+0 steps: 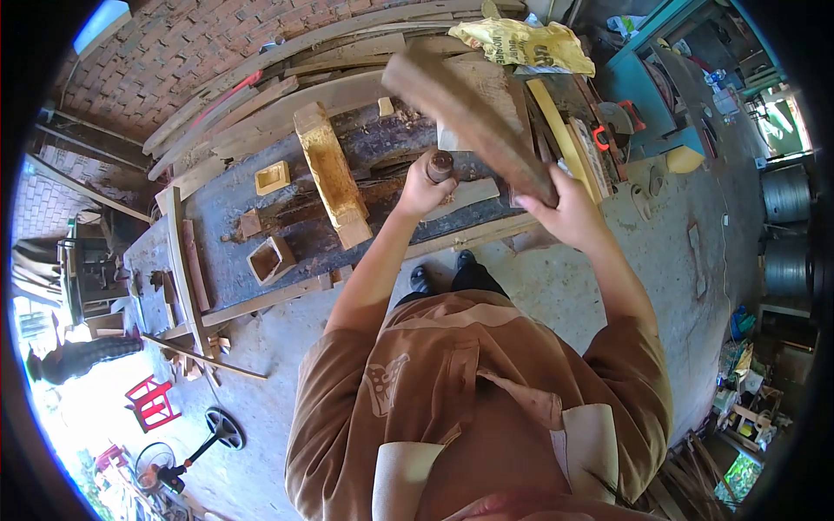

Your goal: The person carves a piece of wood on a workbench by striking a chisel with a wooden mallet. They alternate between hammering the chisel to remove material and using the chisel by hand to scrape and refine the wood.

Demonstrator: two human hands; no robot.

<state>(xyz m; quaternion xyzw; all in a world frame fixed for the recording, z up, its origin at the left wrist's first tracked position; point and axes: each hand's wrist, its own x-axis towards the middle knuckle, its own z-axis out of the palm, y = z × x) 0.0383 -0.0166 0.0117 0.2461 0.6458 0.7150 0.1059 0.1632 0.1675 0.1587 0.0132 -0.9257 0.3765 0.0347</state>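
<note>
My left hand (426, 187) is closed around the upright round handle of a chisel (440, 163); its blade is hidden beneath the hand. My right hand (569, 210) grips one end of a thick wooden club (469, 117), which is raised and slants up to the left over the bench. Under and beside the left hand lies a flat wood piece (469, 198). To its left, a long block with a hollowed-out trough (330, 169) rests on the dark workbench (248, 208). Two small hollow blocks, one yellowish (272, 178) and one browner (271, 260), sit farther left.
Long planks (261, 122) are stacked along the brick wall behind the bench. A yellow sack (530, 45) lies at the back, and a saw with an orange handle (601, 137) is at the right. A red stool (152, 404) and a fan (156, 469) stand lower left, near another person (82, 358).
</note>
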